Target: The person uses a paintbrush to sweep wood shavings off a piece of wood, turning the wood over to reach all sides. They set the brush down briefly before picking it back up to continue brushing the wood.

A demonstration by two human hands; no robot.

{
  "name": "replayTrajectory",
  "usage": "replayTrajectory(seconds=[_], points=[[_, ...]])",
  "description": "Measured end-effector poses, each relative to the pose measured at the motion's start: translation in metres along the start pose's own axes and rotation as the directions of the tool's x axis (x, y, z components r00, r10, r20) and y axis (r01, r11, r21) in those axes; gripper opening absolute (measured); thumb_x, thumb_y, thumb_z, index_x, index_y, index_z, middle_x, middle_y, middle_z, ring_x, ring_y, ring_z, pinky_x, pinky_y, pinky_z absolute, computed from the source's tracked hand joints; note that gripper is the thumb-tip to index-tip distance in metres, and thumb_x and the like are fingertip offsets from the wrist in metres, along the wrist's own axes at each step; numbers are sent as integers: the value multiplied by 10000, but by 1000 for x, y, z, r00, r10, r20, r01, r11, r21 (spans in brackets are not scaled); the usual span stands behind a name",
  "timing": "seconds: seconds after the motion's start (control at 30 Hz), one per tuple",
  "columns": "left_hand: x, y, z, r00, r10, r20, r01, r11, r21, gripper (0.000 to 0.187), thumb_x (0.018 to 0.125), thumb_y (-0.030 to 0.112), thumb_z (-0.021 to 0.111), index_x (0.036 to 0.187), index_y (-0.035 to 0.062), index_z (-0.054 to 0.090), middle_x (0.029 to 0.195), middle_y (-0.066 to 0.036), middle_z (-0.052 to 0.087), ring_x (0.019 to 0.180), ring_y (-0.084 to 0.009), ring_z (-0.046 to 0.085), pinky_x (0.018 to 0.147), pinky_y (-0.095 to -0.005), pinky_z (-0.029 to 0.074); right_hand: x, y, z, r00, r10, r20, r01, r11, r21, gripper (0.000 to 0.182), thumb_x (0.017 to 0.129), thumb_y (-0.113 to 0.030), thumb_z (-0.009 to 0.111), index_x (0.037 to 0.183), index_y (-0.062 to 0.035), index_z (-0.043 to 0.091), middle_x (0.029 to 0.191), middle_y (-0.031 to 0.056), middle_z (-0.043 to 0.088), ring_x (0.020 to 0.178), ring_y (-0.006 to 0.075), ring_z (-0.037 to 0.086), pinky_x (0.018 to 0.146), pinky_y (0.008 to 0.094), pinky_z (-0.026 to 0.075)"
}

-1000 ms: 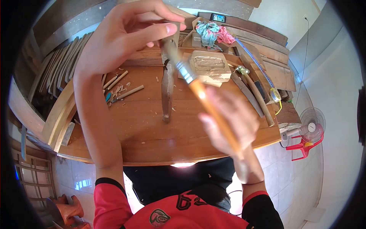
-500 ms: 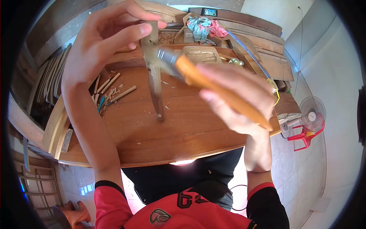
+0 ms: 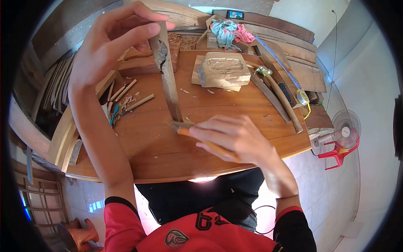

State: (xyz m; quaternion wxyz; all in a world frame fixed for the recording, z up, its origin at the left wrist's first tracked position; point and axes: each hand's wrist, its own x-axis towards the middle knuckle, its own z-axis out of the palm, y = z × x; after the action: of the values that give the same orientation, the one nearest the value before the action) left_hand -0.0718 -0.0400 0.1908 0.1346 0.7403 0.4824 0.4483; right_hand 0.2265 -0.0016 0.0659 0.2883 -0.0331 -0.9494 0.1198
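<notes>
My left hand (image 3: 107,46) is raised at the upper left, thumb and fingers closed on the top end of a long wooden strip (image 3: 170,82). The strip stands nearly upright over the table, rough and greyish, with a dark split near its upper part. Low in front of it, my right hand (image 3: 235,140) is closed around the orange handle of a brush (image 3: 184,131). The brush's head meets the strip's lower end and is slightly blurred.
On the wooden table (image 3: 218,109) lie a carved wood block (image 3: 224,69), a hammer (image 3: 279,92), a tape measure (image 3: 302,97) and several thin wooden sticks (image 3: 140,103) among shavings. Cloths (image 3: 226,32) sit at the back. A fan (image 3: 345,132) stands at the right.
My right hand has swept the brush down and left, from the strip's upper part to its lower end. The left hand has shifted slightly left, still gripping the strip.
</notes>
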Motion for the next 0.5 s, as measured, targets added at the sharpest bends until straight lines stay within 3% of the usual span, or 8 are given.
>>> replayTrajectory(seconds=[0.1,0.23,0.33,0.43,0.5], points=[[0,8,7,1000,10,28,-9,999,-47,223,973,171,621,1133,41,707,1173,-114,740,869,-92,599,780,-252,469,18,16,-25,961,-103,-256,135,985,108,300,858,-141,792,1133,-33,735,991,122,756,769,231,706,589,338,572],[-1,10,12,999,21,37,-17,995,-98,227,966,172,630,1135,42,706,1184,-132,734,903,-100,616,785,-256,469,40,7,-71,854,-162,-494,151,987,-63,395,788,-73,839,1157,11,728,1035,156,760,870,277,740,738,354,599],[0,7,8,996,46,79,-38,994,-106,227,964,176,635,1137,45,703,1186,-136,732,919,-106,620,789,-259,469,35,-5,-62,834,-34,-550,63,997,33,446,766,-64,844,1191,6,726,1080,182,746,922,291,734,771,349,599],[-3,6,6,999,16,50,-11,994,-107,226,962,177,638,1134,44,698,1191,-131,732,920,-105,620,791,-261,471,29,8,-32,834,-193,-517,140,980,-140,505,739,-100,863,1221,-32,731,1147,164,731,961,266,727,773,348,610],[-4,6,4,999,4,51,2,994,-109,222,971,180,630,1136,46,697,1188,-124,735,912,-98,618,786,-260,474,17,6,-2,886,-142,-441,105,989,-107,468,749,-86,857,1202,-63,742,1145,123,724,1006,276,713,756,356,624]])
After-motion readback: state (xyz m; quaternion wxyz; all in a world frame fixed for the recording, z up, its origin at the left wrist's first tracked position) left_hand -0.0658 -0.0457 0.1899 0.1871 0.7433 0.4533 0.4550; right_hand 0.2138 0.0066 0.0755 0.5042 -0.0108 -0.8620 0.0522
